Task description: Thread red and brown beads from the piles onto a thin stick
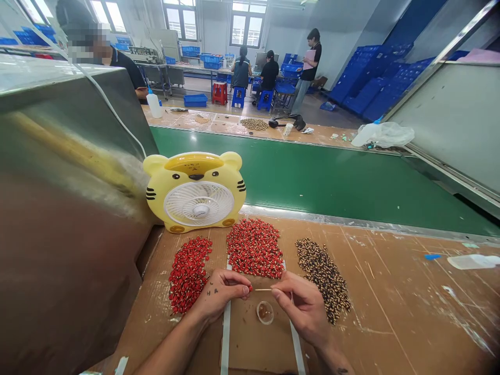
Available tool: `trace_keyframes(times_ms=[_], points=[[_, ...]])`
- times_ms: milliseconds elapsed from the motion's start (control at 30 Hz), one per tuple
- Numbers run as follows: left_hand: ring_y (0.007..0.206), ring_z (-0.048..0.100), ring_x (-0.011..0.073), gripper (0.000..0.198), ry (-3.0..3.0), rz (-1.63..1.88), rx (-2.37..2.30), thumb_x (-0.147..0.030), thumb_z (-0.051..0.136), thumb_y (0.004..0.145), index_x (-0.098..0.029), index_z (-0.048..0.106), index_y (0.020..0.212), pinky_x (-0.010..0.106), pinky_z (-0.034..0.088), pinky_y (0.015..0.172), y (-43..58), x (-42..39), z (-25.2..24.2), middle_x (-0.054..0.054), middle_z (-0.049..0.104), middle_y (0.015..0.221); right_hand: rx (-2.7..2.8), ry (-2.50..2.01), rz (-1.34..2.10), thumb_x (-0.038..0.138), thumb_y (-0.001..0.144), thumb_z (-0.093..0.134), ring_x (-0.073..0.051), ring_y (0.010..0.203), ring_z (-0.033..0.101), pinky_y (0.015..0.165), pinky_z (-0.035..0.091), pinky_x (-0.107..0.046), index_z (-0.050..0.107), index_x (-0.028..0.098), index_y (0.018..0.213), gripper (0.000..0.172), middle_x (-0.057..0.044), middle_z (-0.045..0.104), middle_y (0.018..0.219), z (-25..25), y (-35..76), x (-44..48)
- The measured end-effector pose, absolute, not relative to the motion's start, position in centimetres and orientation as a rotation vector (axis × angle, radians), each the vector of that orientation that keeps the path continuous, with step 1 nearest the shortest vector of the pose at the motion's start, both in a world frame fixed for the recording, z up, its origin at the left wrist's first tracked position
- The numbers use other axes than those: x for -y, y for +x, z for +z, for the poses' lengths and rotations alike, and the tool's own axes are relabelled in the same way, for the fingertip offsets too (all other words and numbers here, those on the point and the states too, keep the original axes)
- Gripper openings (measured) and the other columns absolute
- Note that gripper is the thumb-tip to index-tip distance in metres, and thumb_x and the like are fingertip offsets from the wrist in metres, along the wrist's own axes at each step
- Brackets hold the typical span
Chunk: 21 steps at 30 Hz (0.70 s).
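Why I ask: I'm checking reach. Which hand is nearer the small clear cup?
Right hand, just right of the small clear cup; left hand, slightly farther, on its left.

Factory hall (344,26) — tall windows (245,22), stacked blue crates (371,83)

Apparently bead piles (254,248) on cardboard (390,312), fan (195,203) behind

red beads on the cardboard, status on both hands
Left hand pinching small red oblong bead. Right hand pinching thin pale wooden stick, tip at the bead. Small clear round cup of amber liquid just below, between hands.
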<state>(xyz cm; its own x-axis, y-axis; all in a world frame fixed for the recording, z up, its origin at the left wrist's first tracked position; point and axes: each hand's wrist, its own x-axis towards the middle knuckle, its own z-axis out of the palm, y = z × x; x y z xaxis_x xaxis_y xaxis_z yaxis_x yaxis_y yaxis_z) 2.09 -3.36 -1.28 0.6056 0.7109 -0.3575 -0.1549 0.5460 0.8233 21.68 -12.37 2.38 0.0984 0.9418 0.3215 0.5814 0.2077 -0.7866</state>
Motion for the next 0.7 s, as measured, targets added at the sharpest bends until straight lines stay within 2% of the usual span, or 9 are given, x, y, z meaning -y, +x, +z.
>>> trace_keyframes(times_ms=[267,400,500,600,700], points=[[0.063,0.06,0.0145,0.02,0.908,0.566,-0.821,-0.026,0.086,0.059,-0.014,0.079,0.074,0.024,0.043,0.065,1.9,3.3,-1.4,0.005,0.073,0.068,1.888,-1.622,0.528,0.03,0.097,0.052,-0.015,0.061,0.052,0.058,0.037,-0.026,0.062,0.019,0.074,0.027,-0.001,0.056,0.065,0.7,21.9,14.6],[0.063,0.059,0.0148,0.022,0.898,0.561,-0.837,-0.028,0.087,0.057,-0.014,0.079,0.072,0.024,0.042,0.063,1.9,3.3,-1.5,0.004,0.072,0.067,1.859,-1.694,0.479,0.037,0.097,0.053,-0.013,0.058,0.05,0.056,0.034,-0.025,0.057,0.019,0.067,0.035,0.001,0.053,0.062,-0.4,21.1,15.1],[0.063,0.06,0.0153,0.025,0.879,0.544,-0.827,-0.031,0.088,0.056,-0.014,0.078,0.072,0.024,0.042,0.064,1.9,3.2,-1.4,0.004,0.072,0.066,1.788,-1.777,0.457,0.041,0.096,0.055,-0.014,0.059,0.051,0.056,0.036,-0.025,0.058,0.018,0.069,0.036,0.0,0.056,0.064,0.1,22.6,15.1],[0.064,0.06,0.0147,0.026,0.861,0.533,-0.81,-0.033,0.089,0.056,-0.015,0.078,0.073,0.024,0.043,0.065,1.9,3.2,-1.3,0.004,0.072,0.067,1.727,-1.887,0.416,0.032,0.098,0.051,-0.017,0.067,0.055,0.062,0.042,-0.028,0.065,0.019,0.078,0.028,-0.003,0.062,0.072,1.1,25.6,14.9],[0.065,0.059,0.0135,0.026,0.87,0.541,-0.793,-0.032,0.089,0.057,-0.016,0.078,0.073,0.023,0.042,0.065,1.9,3.2,-1.4,0.003,0.072,0.07,1.801,-1.974,0.349,0.021,0.095,0.054,-0.022,0.085,0.058,0.077,0.047,-0.034,0.07,0.02,0.091,0.017,-0.006,0.067,0.088,1.7,28.5,14.6]])
